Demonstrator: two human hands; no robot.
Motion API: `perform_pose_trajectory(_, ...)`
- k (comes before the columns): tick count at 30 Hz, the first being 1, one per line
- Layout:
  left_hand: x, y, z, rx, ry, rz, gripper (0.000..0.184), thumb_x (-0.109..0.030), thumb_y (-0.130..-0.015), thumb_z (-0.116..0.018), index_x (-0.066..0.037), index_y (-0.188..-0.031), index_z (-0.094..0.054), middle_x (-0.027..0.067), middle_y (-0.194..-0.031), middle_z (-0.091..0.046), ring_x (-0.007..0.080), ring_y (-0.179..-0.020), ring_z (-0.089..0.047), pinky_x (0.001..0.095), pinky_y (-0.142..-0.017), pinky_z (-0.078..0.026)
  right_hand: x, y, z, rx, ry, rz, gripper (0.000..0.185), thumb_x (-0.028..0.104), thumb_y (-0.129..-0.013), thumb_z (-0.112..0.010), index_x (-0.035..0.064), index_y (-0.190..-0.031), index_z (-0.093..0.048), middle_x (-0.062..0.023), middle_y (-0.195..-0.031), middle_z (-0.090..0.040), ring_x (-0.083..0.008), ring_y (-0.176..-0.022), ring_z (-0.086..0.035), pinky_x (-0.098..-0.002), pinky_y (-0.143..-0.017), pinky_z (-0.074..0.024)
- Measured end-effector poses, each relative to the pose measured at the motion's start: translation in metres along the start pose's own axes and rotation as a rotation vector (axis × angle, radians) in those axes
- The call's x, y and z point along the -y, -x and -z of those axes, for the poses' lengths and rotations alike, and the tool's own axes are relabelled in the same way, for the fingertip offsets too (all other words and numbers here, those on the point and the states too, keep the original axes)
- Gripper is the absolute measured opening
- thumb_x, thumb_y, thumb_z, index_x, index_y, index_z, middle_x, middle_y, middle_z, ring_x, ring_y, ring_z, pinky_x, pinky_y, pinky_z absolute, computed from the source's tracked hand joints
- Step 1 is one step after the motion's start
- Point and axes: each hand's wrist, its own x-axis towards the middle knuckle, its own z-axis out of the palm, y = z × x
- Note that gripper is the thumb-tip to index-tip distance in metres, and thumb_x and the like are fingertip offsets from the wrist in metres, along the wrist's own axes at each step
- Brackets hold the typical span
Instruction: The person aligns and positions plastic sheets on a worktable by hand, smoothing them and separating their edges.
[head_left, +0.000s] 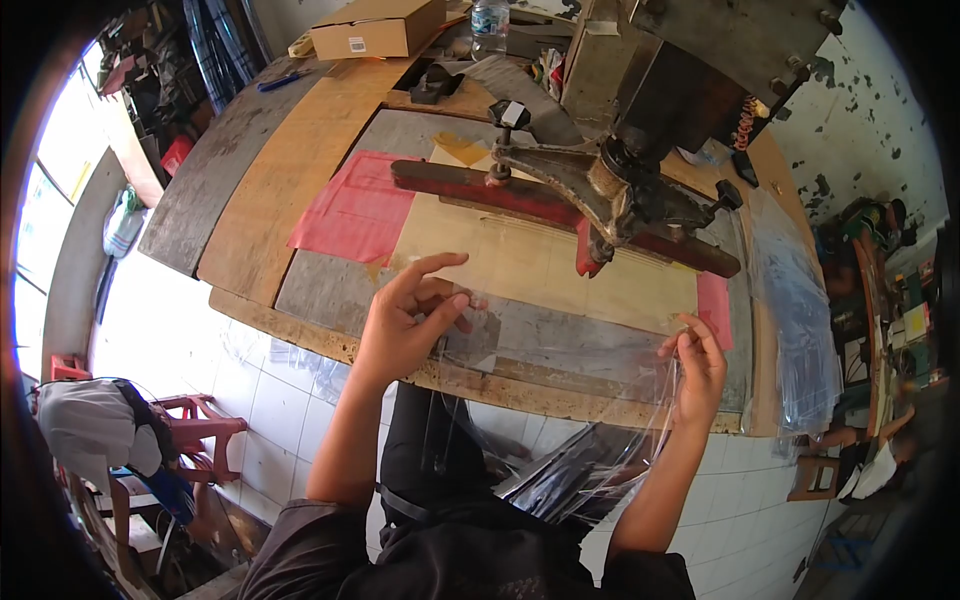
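Observation:
A clear plastic sheet (580, 365) stretches between my hands over the front edge of the work table. My left hand (415, 315) pinches its left end, thumb against fingers, with the index finger extended. At the right end, my right hand (697, 365) holds the sheet between thumb and fingertips. Beyond them, a press head with a dark red bar (500, 198) stands over a yellowish sheet (480, 245) on the grey plate. Pink sheets (360, 210) show at both ends of the yellowish one.
A pile of clear plastic (795, 320) lies at the table's right side. A cardboard box (375, 28), a water bottle (490, 28) and a blue pen (284, 81) are at the back. Other people are at lower left and far right. Plastic strips (575, 475) hang near my lap.

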Motion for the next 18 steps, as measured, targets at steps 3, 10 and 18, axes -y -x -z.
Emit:
perform_pose_trajectory(3,-0.002,0.0,0.0,-0.02,-0.007,0.002,0.036,-0.002,-0.104,-0.066,0.0,-0.14,-0.062,0.0091,-0.101,-0.081,0.0123,-0.082,-0.075,0.0257,-0.078,-0.056,0.0,0.003,0.0,0.025,0.014,0.042,0.027,0.011,-0.103,-0.069,-0.0032,-0.126,-0.072,-0.0061,-0.094,-0.07,-0.0159,-0.085,-0.067,-0.0305,-0.082,-0.0533)
perform_pose_trajectory(10,-0.001,-0.005,-0.001,-0.164,-0.033,0.01,0.033,-0.003,-0.104,-0.064,-0.001,-0.137,-0.065,0.0062,-0.097,-0.08,0.0043,-0.078,-0.063,0.0217,-0.072,-0.051,-0.002,0.01,0.0,0.098,0.019,0.115,0.025,0.003,-0.102,-0.069,-0.0035,-0.126,-0.07,-0.0082,-0.096,-0.071,-0.0168,-0.086,-0.069,-0.0314,-0.081,-0.0548)
perform_pose_trajectory(18,0.004,-0.005,0.0,-0.18,-0.058,0.064,0.033,-0.008,-0.104,-0.067,-0.002,-0.136,-0.067,0.0026,-0.092,-0.077,0.0036,-0.077,-0.061,0.0212,-0.072,-0.049,-0.004,0.011,0.0,0.134,-0.001,0.161,0.025,0.006,-0.102,-0.071,-0.0046,-0.124,-0.07,-0.0106,-0.095,-0.072,-0.0169,-0.085,-0.069,-0.0337,-0.079,-0.0589)
